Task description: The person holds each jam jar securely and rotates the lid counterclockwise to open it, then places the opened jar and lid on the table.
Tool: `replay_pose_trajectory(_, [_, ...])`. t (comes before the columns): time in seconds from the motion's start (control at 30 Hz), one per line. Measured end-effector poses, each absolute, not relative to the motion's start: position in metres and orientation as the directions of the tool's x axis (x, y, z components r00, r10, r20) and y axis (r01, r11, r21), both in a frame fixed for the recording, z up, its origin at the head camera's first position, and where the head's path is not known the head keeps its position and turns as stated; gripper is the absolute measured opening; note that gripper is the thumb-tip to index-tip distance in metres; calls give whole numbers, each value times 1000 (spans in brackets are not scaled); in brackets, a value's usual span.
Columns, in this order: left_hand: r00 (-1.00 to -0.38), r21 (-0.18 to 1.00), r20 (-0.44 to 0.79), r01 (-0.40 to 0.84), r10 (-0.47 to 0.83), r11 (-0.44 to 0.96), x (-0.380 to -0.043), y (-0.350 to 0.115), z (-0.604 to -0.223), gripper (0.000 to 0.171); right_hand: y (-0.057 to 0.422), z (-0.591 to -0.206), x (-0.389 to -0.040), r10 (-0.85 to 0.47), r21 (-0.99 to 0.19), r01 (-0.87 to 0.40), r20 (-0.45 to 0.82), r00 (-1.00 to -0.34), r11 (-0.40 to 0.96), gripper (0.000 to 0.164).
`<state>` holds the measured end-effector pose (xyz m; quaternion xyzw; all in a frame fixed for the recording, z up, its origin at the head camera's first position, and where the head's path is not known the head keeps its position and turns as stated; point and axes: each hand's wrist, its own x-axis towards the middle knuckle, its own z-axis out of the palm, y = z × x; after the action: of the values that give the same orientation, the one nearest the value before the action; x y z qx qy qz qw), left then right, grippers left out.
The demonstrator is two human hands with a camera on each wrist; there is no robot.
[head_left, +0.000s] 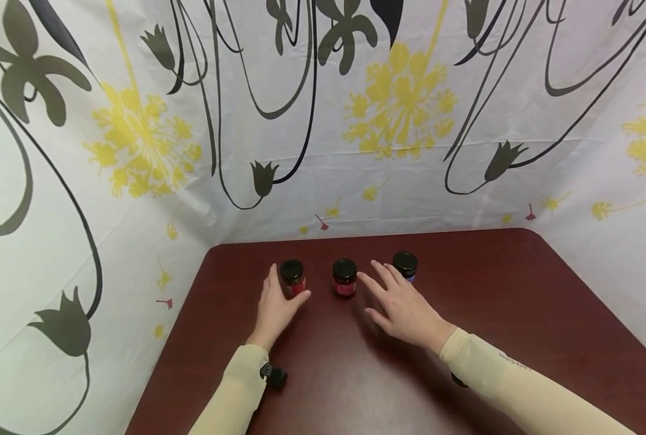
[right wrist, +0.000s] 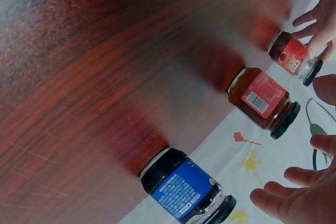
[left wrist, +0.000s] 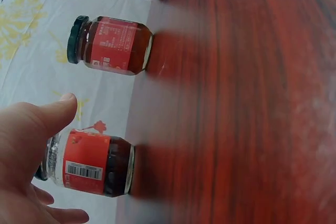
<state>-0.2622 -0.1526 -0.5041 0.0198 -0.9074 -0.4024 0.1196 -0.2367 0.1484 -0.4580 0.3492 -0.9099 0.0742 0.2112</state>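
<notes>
Three lidded glass jars stand upright in a row near the table's far edge. The left jar has a red label with a barcode, seen in the left wrist view. My left hand is beside it, thumb and fingers spread at its two sides; whether they touch it I cannot tell. The middle jar wears a pinkish-red label over amber-brown contents. My right hand hovers with extended fingers between the middle jar and the right jar, partly hiding the latter. That one carries a blue label, plain in the right wrist view.
The dark red wood-grain table has rounded far corners. A white cloth with yellow and grey plant prints hangs behind it and along both sides. A black wrist device sits on the left sleeve.
</notes>
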Motion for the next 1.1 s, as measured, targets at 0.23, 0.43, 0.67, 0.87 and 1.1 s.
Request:
replay_pose_trajectory(0.23, [-976, 777, 162, 35, -146, 629, -264, -149, -509, 103, 146, -459, -239, -613, 15, -672, 427, -665, 740, 67])
replay_pose_trajectory(0.43, [-970, 806, 189, 64, -152, 589, -267, -147, -513, 100, 146, -457, -241, -623, 27, -687, 447, -642, 726, 66])
replay_pose_trajectory(0.67, [-956, 849, 223, 96, -188, 520, -274, -146, -519, 98, 143, -456, -243, -625, 23, -693, 453, -635, 721, 72])
replay_pose_trajectory(0.87, [-947, 874, 218, 82, -237, 478, -278, -146, -523, 97, 142, -458, -245, -627, 18, -685, 422, -655, 728, 73])
replay_pose_trajectory(1.1, [-947, 881, 227, 100, -228, 463, -281, -143, -525, 95, 141, -457, -249, -639, 39, -691, 420, -644, 722, 71])
